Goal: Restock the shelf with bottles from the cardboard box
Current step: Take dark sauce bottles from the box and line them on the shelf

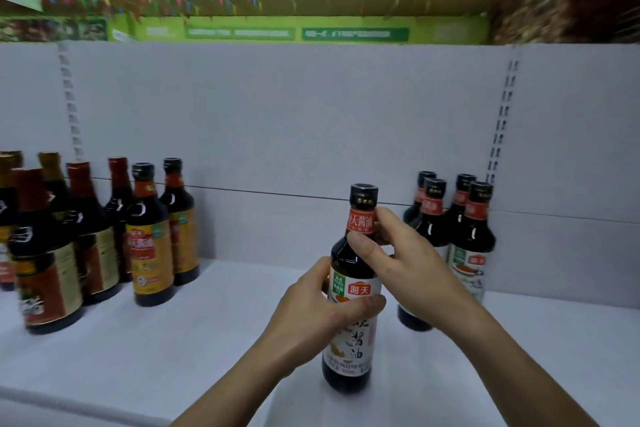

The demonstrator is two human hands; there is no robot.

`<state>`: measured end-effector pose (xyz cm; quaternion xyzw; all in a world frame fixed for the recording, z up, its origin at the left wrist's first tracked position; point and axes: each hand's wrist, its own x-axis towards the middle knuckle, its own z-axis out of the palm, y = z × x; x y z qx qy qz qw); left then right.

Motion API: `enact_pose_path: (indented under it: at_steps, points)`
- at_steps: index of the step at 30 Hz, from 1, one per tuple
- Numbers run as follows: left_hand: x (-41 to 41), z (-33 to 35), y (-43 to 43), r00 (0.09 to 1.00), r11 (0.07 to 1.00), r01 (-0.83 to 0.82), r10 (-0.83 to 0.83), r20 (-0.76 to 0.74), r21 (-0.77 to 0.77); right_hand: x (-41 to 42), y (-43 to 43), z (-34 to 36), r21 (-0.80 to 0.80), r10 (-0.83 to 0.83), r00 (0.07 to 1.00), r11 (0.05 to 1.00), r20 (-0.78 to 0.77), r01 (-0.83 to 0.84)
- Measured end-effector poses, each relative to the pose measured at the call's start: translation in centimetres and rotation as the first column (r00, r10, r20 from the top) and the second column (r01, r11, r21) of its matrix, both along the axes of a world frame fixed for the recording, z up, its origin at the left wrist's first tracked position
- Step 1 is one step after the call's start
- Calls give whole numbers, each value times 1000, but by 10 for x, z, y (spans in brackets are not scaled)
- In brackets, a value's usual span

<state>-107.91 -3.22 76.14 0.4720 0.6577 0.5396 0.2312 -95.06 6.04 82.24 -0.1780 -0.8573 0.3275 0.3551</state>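
A dark soy sauce bottle (349, 350) with a white label, red neck band and black cap stands upright on the white shelf (173, 357), near its front edge. My left hand (318, 308) grips the bottle's body around the label. My right hand (398, 253) pinches its red neck band between thumb and fingers. The cardboard box is out of view.
Several same-type bottles (464, 236) stand behind my right hand at the back right. Several dark bottles with yellow and red labels (149, 236) crowd the shelf's left side. A grey back panel (294, 114) rises behind, with slotted uprights on both sides.
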Motion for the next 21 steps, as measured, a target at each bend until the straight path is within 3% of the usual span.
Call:
enact_pose_path:
  at_steps: [8,21]
  points:
    - [35,-4,36,996,996,88,-87,34,-4,37,23,-7,-46,-89,996,995,-17,88]
    - [65,-7,80,1000,1000,-22,22,-13,-3,62,66,-16,-42,-119,993,992,-14,118]
